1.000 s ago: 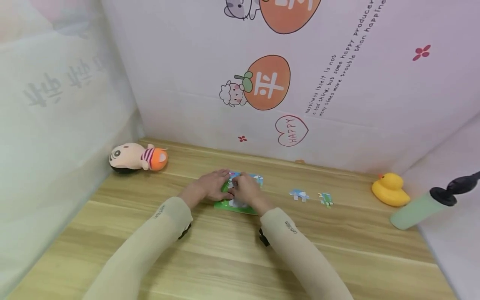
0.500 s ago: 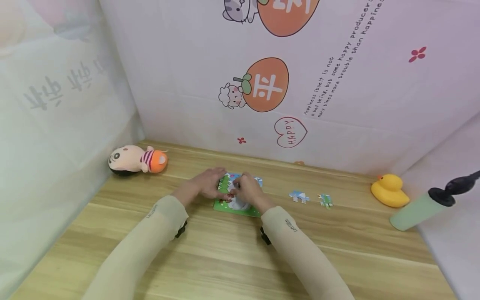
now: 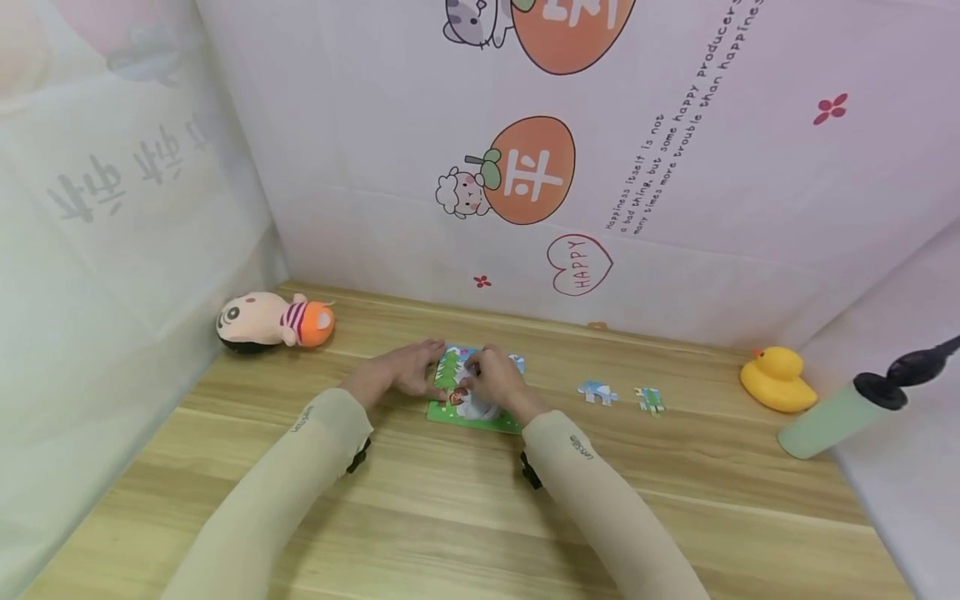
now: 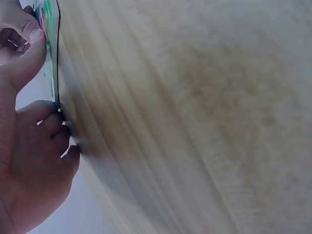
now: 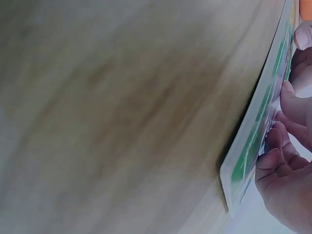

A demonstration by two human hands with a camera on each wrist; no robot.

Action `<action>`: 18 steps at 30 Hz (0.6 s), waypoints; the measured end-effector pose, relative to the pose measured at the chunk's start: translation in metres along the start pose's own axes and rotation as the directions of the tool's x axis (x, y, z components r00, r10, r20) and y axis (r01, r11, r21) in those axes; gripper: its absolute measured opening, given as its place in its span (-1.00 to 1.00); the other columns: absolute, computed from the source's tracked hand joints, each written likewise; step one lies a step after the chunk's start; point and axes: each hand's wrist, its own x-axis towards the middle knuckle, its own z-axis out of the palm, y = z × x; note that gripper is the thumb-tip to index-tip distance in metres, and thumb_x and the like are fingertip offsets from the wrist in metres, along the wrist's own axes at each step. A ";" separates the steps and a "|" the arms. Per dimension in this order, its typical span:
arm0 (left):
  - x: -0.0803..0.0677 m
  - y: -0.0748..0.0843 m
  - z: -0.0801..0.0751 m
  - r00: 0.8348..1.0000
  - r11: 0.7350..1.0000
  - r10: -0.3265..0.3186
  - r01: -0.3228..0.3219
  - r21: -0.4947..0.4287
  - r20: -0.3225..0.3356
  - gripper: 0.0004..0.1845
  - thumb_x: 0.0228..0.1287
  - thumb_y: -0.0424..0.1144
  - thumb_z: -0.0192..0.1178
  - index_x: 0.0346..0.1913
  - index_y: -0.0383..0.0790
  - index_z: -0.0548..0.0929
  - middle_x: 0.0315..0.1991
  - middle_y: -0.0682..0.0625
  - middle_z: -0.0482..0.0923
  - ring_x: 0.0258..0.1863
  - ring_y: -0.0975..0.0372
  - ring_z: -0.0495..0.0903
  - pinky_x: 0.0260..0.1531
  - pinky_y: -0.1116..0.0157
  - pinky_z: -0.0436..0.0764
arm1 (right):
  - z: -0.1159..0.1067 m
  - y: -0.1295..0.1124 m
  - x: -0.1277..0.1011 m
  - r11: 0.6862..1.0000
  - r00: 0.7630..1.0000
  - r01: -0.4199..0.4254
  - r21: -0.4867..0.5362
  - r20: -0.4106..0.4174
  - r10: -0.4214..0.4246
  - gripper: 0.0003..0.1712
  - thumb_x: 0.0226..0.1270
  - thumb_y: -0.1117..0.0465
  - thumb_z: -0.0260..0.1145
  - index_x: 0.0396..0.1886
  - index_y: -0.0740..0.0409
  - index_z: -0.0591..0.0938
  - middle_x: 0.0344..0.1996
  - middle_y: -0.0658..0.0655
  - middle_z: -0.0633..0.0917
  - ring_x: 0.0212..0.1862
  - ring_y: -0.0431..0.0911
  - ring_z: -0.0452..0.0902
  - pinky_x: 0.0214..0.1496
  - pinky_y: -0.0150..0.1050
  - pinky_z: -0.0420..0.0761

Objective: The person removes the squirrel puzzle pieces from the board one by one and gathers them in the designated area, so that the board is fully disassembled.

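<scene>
From the head view, a pale wood table [image 3: 420, 517] runs up to a printed wall covering [image 3: 690, 283] with orange fruit and a HAPPY heart. A doll [image 3: 279, 321] lies on its side in the left corner; a yellow duck [image 3: 777, 381] and a green bottle [image 3: 827, 423] are at the right. The puzzle board [image 3: 448, 413] lies flat near the table's middle, its grassy edge toward the person, its sky toward the wall; its longer side appears to run left to right. Two loose pieces [image 3: 597, 392] lie right of it. The left hand [image 3: 401, 367], thumb apart from fingers, rests at its left side; the right hand [image 3: 497, 381] bends over it.

From the left wrist, the board is a thin strip beside mostly blurred wood.

From the right wrist, that hand's fingers curl against the board; I can't tell whether they pinch a piece.
</scene>
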 end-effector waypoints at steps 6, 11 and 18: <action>0.000 0.000 0.002 1.000 1.000 -0.007 0.006 -0.016 -0.004 0.10 0.33 0.15 0.37 0.65 -0.36 0.02 0.72 -0.22 -0.10 0.73 -0.10 -0.10 0.74 -0.03 -0.04 | 0.001 0.001 0.001 0.999 1.000 -0.019 0.029 -0.001 0.019 -0.72 0.39 0.15 0.46 0.01 0.17 0.74 -0.13 0.14 0.66 -0.11 -0.04 0.58 0.02 -0.12 0.67; 0.001 -0.001 0.003 1.000 1.000 -0.004 0.004 -0.018 -0.014 0.11 0.30 0.15 0.40 0.65 -0.37 0.03 0.71 -0.22 -0.08 0.72 -0.11 -0.08 0.74 -0.02 -0.03 | 0.001 0.001 0.003 0.999 1.000 -0.030 0.042 0.001 0.030 -0.76 0.37 0.16 0.48 -0.05 0.14 0.70 -0.15 0.13 0.66 -0.15 -0.05 0.56 -0.06 -0.15 0.64; 0.003 -0.002 0.003 1.000 0.999 -0.018 0.017 -0.030 -0.008 0.12 0.28 0.16 0.41 0.65 -0.35 0.04 0.72 -0.21 -0.09 0.73 -0.09 -0.10 0.74 -0.01 -0.03 | 0.001 0.001 0.004 0.997 1.000 -0.011 0.077 -0.022 0.013 -0.84 0.39 0.21 0.44 -0.13 0.14 0.67 -0.21 0.11 0.70 -0.20 -0.07 0.57 -0.13 -0.20 0.62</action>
